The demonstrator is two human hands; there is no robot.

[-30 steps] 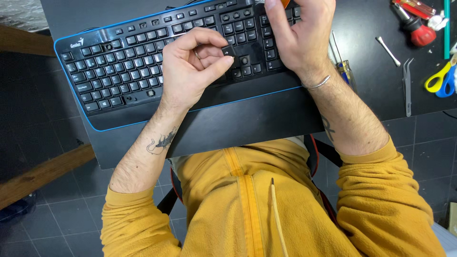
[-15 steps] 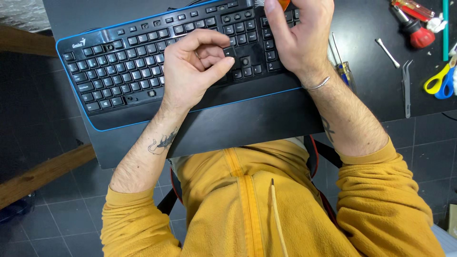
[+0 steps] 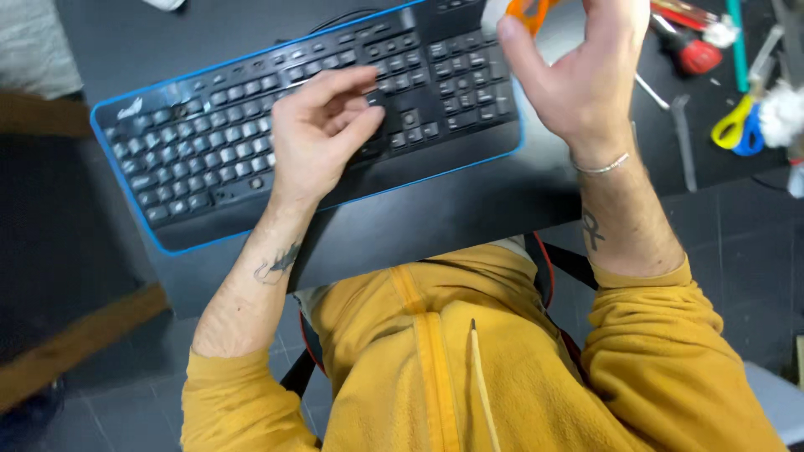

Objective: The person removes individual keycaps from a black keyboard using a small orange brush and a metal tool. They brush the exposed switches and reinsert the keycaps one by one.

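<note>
The keyboard (image 3: 310,134), black with a blue rim, lies slanted on the dark surface (image 3: 435,222), its left end nearer the person and its right end running up toward the top edge of the view. Its rows of keys look full along the left and middle; whether any cap is missing under the hands cannot be told.

The left hand (image 3: 322,134) rests on the middle of the keyboard, fingers half curled, thumb and forefinger drawn close together over the keys near the cluster to the right of the main block. It seems to pinch or press at one key, though nothing can be seen between the fingertips. Judged from this, work on a single key is in hand and not finished.

The right hand (image 3: 578,71) is lifted above the right end of the keyboard, fingers closed loosely around an orange tool (image 3: 528,12), most of which is cut off by the top edge, so its kind cannot be told. Its tip is not on the keys.

Further right on the surface lie a red-handled screwdriver (image 3: 691,50), a pair of metal tweezers (image 3: 682,138) and yellow-and-blue scissors (image 3: 737,125), all well apart from the hands and untouched.
</note>
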